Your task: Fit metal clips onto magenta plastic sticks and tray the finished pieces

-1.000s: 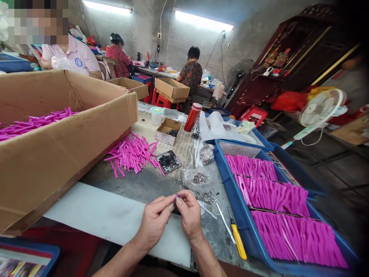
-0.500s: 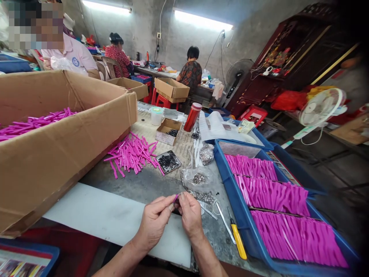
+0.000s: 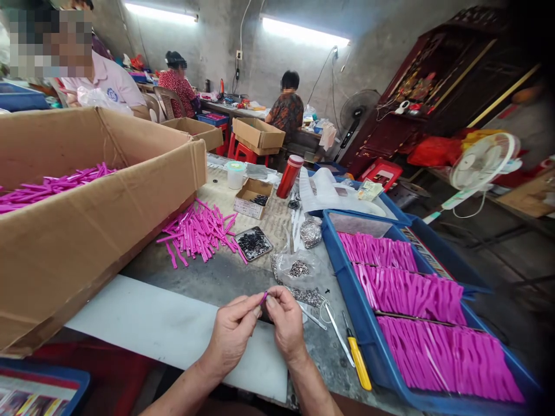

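Between my fingertips, above the white board point(image 3: 173, 323), is a small magenta strip point(image 3: 264, 297), mostly hidden by the fingers. My left hand point(image 3: 234, 329) pinches it from one side. My right hand point(image 3: 285, 323) is closed with thumb and forefinger at the strip's end; whether a small part is also in them I cannot make out. Beyond my hands lies a heap of magenta strips point(image 3: 199, 231). Next to it sits a metal tray of small black parts point(image 3: 254, 242). A plastic bag of small metal rings point(image 3: 299, 267) lies just past my right hand.
A large cardboard box point(image 3: 104, 231) with magenta strips stands left. Rows of magenta strips fill a blue crate point(image 3: 368, 346) at right. A yellow-handled screwdriver point(image 3: 359, 363) and white-handled tool point(image 3: 339, 335) lie beside it. A red flask point(image 3: 289, 177) stands farther back. Several people sit beyond.
My right thumb and fingers have shifted slightly around the strip's end. My left hand stays in almost the same place.
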### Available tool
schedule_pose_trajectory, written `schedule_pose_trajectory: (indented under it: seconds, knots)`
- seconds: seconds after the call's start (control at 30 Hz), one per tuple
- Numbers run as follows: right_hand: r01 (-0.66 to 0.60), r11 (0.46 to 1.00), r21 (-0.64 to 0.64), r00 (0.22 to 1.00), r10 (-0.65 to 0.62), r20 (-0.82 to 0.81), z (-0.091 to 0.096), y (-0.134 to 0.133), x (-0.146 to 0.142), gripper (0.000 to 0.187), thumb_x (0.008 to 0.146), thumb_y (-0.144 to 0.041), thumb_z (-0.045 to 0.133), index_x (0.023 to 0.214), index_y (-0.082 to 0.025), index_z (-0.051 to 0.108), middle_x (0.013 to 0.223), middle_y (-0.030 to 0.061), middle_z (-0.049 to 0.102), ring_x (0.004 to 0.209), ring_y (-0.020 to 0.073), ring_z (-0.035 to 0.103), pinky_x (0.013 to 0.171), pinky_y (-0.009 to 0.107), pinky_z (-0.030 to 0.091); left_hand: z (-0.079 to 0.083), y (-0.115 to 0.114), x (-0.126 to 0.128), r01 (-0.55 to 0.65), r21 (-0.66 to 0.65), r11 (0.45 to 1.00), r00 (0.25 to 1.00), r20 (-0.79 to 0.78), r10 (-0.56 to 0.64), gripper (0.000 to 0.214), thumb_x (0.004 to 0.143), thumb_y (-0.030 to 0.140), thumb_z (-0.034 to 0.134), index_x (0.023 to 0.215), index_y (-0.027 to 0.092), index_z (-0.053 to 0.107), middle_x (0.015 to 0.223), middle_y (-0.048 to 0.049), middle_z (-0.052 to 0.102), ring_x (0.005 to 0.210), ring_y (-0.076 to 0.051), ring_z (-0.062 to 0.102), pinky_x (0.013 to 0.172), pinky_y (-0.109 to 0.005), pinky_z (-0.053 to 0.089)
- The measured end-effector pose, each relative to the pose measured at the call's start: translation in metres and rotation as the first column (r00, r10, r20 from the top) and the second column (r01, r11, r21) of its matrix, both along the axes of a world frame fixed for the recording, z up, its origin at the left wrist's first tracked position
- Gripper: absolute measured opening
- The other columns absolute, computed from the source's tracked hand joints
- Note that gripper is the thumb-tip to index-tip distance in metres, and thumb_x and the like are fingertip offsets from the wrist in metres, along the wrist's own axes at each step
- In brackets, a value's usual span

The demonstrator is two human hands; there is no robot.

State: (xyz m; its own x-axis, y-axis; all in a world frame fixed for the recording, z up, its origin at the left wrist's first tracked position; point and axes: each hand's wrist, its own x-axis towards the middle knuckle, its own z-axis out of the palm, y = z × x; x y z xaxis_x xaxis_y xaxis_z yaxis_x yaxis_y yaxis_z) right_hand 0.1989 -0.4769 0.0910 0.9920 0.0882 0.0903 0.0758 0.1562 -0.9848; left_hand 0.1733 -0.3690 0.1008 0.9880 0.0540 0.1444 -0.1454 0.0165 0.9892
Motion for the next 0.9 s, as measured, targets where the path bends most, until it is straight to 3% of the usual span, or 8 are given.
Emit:
schedule_pose_trajectory:
  seconds: [0.23, 0.4, 0.6, 0.73, 0.9]
  knots:
    - [-0.036, 0.999, -0.034, 0.999, 0.036, -0.007, 0.002, 0.0008, -0.0007, 0.03, 0.08, -0.039, 0.04, 0.06, -0.017, 0.046, 0.05, -0.004, 0.04, 0.046, 0.0088, 0.036, 0.043, 0.021, 0.029, 0.0004, 0.0003, 0.0002, 0.006, 0.007, 1.0, 1.0, 0.009, -0.006, 0.025, 0.073, 0.019, 0.051, 0.094, 0.017, 0.064, 0.063, -0.0019, 0.05, 0.046, -0.008, 0.04, 0.039, -0.018, 0.036]
    - [0.009, 1.0, -0.016, 1.0, -0.009, 0.001, 0.0016, 0.0003, -0.0012, 0.017, 0.073, -0.034, 0.052, 0.068, -0.018, 0.049, 0.058, -0.0029, 0.047, 0.054, 0.0106, 0.044, 0.05, 0.022, 0.036, 0.0012, 0.0005, 0.0008, -0.006, 0.014, 1.0, 1.0, 0.003, 0.006, 0.024, 0.072, 0.019, 0.052, 0.093, 0.016, 0.065, 0.059, -0.0006, 0.048, 0.047, -0.009, 0.042, 0.041, -0.018, 0.038]
    - [-0.038, 0.999, -0.005, 0.999, 0.038, -0.021, 0.0006, 0.0002, -0.0009, 0.025, 0.078, -0.037, 0.044, 0.062, -0.018, 0.048, 0.051, -0.0043, 0.043, 0.047, 0.0089, 0.039, 0.045, 0.02, 0.033, 0.0018, 0.0003, 0.0006, -0.011, 0.004, 1.0, 1.0, 0.01, 0.011, 0.024, 0.073, 0.02, 0.052, 0.092, 0.016, 0.065, 0.062, -0.0022, 0.052, 0.047, -0.008, 0.043, 0.041, -0.018, 0.039]
    - [0.049, 0.999, -0.002, 0.999, -0.049, 0.0, 0.002, 0.0009, -0.0007, 0.018, 0.07, -0.034, 0.055, 0.068, -0.018, 0.049, 0.058, -0.0036, 0.047, 0.053, 0.0103, 0.044, 0.05, 0.021, 0.037, -0.0011, 0.0003, 0.0002, -0.015, 0.01, 1.0, 1.0, 0.003, 0.015, 0.024, 0.072, 0.02, 0.052, 0.092, 0.016, 0.065, 0.059, -0.0006, 0.049, 0.046, -0.008, 0.042, 0.041, -0.019, 0.039]
    - [-0.016, 0.999, -0.042, 1.0, 0.016, -0.009, 0.0032, 0.0009, -0.001, 0.028, 0.078, -0.039, 0.043, 0.061, -0.017, 0.048, 0.05, -0.0038, 0.042, 0.045, 0.0087, 0.037, 0.043, 0.02, 0.031, -0.0029, 0.0003, 0.0007, -0.015, 0.014, 1.0, 1.0, 0.006, 0.015, 0.025, 0.073, 0.021, 0.052, 0.093, 0.016, 0.065, 0.061, -0.0018, 0.05, 0.046, -0.008, 0.042, 0.04, -0.018, 0.038]
